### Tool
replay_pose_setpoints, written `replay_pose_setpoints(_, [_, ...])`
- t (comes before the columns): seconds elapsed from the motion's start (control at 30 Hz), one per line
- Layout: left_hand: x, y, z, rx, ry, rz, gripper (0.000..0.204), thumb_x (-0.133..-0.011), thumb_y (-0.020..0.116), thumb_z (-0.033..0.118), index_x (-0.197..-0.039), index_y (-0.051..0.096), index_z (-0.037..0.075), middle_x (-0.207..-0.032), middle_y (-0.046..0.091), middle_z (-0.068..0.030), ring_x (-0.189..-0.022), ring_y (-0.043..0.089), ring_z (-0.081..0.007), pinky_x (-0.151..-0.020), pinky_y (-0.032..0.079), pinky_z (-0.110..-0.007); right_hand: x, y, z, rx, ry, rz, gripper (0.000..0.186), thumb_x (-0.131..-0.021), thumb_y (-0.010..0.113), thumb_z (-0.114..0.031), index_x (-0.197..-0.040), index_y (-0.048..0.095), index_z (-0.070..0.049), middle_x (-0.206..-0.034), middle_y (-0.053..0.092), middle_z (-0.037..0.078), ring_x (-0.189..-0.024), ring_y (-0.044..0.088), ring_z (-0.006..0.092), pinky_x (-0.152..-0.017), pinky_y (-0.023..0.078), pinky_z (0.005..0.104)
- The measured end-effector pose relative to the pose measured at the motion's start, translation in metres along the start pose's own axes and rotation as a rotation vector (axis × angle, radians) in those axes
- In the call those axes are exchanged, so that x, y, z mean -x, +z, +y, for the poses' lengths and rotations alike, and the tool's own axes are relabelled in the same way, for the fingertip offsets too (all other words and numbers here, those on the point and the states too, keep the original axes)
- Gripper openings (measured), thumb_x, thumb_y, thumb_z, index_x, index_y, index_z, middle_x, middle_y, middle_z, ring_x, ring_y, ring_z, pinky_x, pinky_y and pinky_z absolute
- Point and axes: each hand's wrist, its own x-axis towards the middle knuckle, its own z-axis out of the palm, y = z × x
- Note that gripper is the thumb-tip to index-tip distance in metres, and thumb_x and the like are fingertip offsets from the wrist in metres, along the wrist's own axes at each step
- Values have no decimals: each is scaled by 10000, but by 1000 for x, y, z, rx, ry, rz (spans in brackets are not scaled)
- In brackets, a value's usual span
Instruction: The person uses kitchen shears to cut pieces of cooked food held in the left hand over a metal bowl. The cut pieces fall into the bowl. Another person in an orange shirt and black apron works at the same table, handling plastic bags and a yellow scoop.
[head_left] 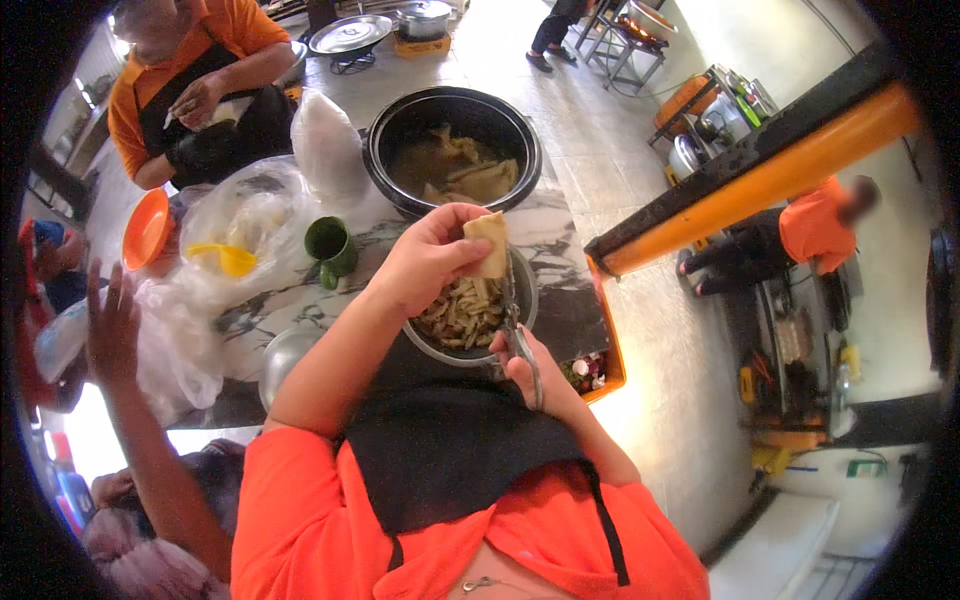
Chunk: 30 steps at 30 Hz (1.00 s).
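My left hand (pixel 432 258) pinches a pale, flat piece of food (pixel 489 246), perhaps skin or tripe, over a metal bowl (pixel 533 293). In my right hand (pixel 528 368) is a pair of scissors (pixel 522 345), blades pointing up along the right edge of that piece. Cut strips (pixel 460 318) of similar food fill much of the bowl below. Just beyond stands a large black pot (pixel 376 150) holding bigger pale pieces (pixel 478 182) in liquid.
On the marble-patterned table (pixel 568 215) stand a green mug (pixel 331 247), a white plastic bag (pixel 328 140), an orange plate (pixel 146 228) and a yellow scoop (pixel 222 258). A person (pixel 200 75) works across the table; another's raised arm (pixel 150 440) is at left. An orange-and-black beam (pixel 765 165) crosses at right.
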Motion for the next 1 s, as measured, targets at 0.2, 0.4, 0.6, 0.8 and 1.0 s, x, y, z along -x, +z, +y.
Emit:
replay_pose_setpoints(0.2, [2,1,0,-62,9,32,312,-807,616,53,-1101,514,55,-962,563,-15,-876,561,-120,-753,471,-258,1,0,-1,9,90,49,437,-875,520,-469,-873,481,-34,-764,485,87,-708,470,197,-661,410,312])
replay_pose_setpoints(0.4, [2,0,5,-191,12,18,384,-800,627,53,-1159,489,58,-971,561,-25,-876,557,-120,-758,467,-263,2,3,0,57,98,91,510,-855,499,-549,-844,477,-39,-705,466,78,-645,458,206,-605,407,323])
replay_pose_setpoints(0.6, [10,8,1,-314,8,-40,591,-788,633,29,-1305,351,80,-956,562,-50,-878,554,-127,-782,460,-270,0,-1,-12,120,6,101,552,-845,472,-591,-858,478,-40,-710,473,99,-660,476,208,-615,413,331])
replay_pose_setpoints(0.8, [13,10,11,-340,-49,-62,620,-795,620,8,-1324,299,45,-944,558,-75,-837,548,-123,-731,450,-245,6,-3,5,157,86,79,543,-845,486,-577,-878,477,-36,-700,480,101,-646,485,223,-610,416,329])
replay_pose_setpoints(1.0, [14,5,7,-339,-86,-114,640,-771,628,-13,-1322,318,85,-975,565,-71,-886,564,-150,-780,470,-277,2,-2,-5,127,72,42,545,-839,505,-570,-891,477,-28,-707,495,110,-649,493,230,-621,421,327])
